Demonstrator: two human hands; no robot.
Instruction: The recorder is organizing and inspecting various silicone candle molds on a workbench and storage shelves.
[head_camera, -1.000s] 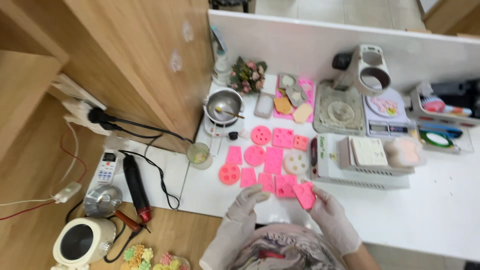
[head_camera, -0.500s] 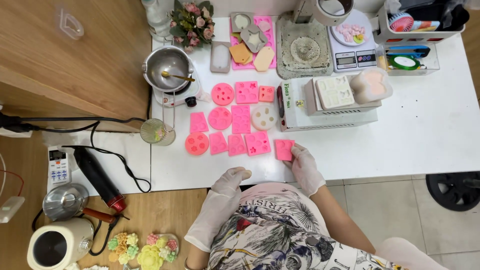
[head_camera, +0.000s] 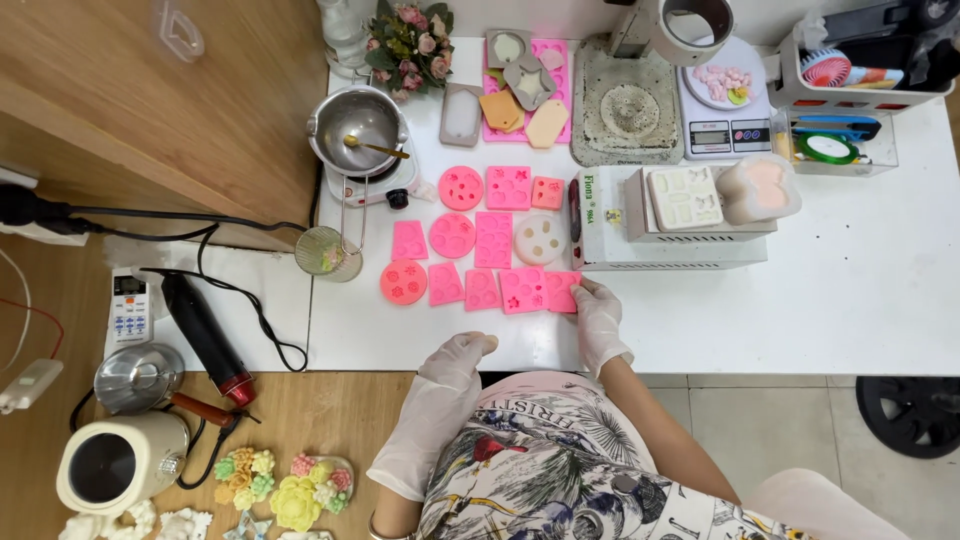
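Several pink silicone moulds (head_camera: 493, 240), round and square, lie in rows on the white table (head_camera: 760, 320). My right hand (head_camera: 598, 318), in a white glove, rests its fingertips on the square pink mould (head_camera: 559, 290) at the right end of the front row. That mould lies flat on the table beside its neighbours. My left hand (head_camera: 452, 372), also gloved, hovers loosely curled at the table's front edge and holds nothing. A white round mould (head_camera: 540, 240) sits among the pink ones.
A metal pot (head_camera: 360, 125) on a small burner stands at the back left, with a glass cup (head_camera: 322, 252) in front. A white box (head_camera: 665, 225), a scale (head_camera: 722, 105) and a grey slab (head_camera: 625, 105) crowd the back right. A heat gun (head_camera: 205, 335) and kettle (head_camera: 118, 462) lie left.
My right hand has set the square pink mould down at the right end of the front row. The camera has tilted down over the table. My left hand stays near the front edge.
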